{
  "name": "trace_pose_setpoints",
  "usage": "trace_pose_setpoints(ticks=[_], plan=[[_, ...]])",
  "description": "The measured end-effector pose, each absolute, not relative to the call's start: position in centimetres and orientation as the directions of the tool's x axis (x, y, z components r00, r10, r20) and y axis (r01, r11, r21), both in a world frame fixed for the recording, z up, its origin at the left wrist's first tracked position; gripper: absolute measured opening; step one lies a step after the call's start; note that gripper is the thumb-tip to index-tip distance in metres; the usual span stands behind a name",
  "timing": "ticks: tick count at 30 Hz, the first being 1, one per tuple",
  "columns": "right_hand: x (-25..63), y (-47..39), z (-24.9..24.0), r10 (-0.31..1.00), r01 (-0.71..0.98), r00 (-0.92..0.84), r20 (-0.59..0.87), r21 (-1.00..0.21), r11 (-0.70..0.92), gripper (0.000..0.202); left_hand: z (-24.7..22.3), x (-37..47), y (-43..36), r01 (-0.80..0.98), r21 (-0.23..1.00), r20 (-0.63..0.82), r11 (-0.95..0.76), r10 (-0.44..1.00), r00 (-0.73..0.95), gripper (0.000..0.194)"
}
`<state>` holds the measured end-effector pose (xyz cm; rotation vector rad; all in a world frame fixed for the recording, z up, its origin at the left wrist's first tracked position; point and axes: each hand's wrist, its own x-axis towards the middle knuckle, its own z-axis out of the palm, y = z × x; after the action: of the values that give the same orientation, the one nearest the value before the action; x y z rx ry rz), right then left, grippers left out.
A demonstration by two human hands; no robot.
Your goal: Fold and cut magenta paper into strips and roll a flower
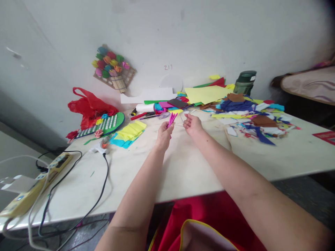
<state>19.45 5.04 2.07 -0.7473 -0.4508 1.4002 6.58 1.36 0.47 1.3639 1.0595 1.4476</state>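
Note:
My left hand (pixel 164 134) is closed around a gathered bundle of magenta paper (pixel 172 119), whose narrow tips fan out above the fingers. A little to its right, my right hand (pixel 192 124) has its fingers curled in a pinch. A thin thread (pixel 178 125) runs between the two hands, and its end goes into the right fingers. Both hands are held over the middle of the white table (pixel 188 164). Just left of them lie yellow crepe paper (pixel 132 130) and blue paper (pixel 120 142).
Paper scraps (pixel 258 125) pile up on the right, near a green bottle (pixel 245 83). A glue gun (pixel 101 146) lies left, its cord leading towards a power strip (pixel 36 184). Behind are a red plastic bag (pixel 89 104), a green board (pixel 110 125) and pens (pixel 149 116).

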Motion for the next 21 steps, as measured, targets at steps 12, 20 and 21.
trace_pose_setpoints(ticks=[12, 20, 21], plan=[[18.1, 4.6, 1.8, 0.995, -0.661, 0.079, -0.064, -0.75, 0.004, 0.019, 1.3, 5.2, 1.3, -0.164, 0.969, 0.168, -0.186, 0.979, -0.116, 0.011], [16.9, 3.5, 2.2, 0.998, -0.681, 0.033, -0.046, -0.732, -0.011, 0.017, 0.6, 3.8, 2.1, -0.215, 0.966, 0.111, -0.143, 0.982, -0.152, 0.008], [16.9, 3.5, 2.2, 0.999, -0.674, 0.032, -0.043, -0.739, -0.011, 0.017, 0.4, 3.8, 2.2, -0.212, 0.968, 0.105, -0.136, 0.983, -0.151, 0.007]])
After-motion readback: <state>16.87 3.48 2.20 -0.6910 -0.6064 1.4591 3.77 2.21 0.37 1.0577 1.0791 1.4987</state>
